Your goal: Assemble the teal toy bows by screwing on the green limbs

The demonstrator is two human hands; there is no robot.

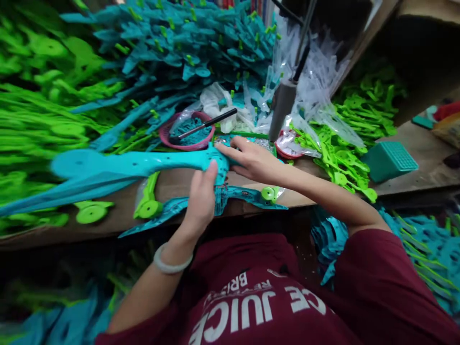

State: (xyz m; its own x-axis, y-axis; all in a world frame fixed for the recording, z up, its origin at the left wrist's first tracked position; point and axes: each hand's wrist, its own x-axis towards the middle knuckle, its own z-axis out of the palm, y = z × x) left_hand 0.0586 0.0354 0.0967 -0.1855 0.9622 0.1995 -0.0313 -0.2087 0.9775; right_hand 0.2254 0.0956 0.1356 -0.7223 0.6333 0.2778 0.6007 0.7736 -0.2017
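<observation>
My left hand is closed around a long blue plastic part near its round end, with the thumb on top. The part stretches out to the left over the wooden bench. My right hand lies just right of it, fingers pressed on the same blue part at the joint. Below my hands another blue piece with a green wheel lies on the bench edge. Motion blur smears the left end of the blue part.
A pink bowl of small blue bits with a black rod across it stands behind my hands. A grey press head hangs above the bench. Heaps of green parts and blue parts crowd the back; a teal box sits right.
</observation>
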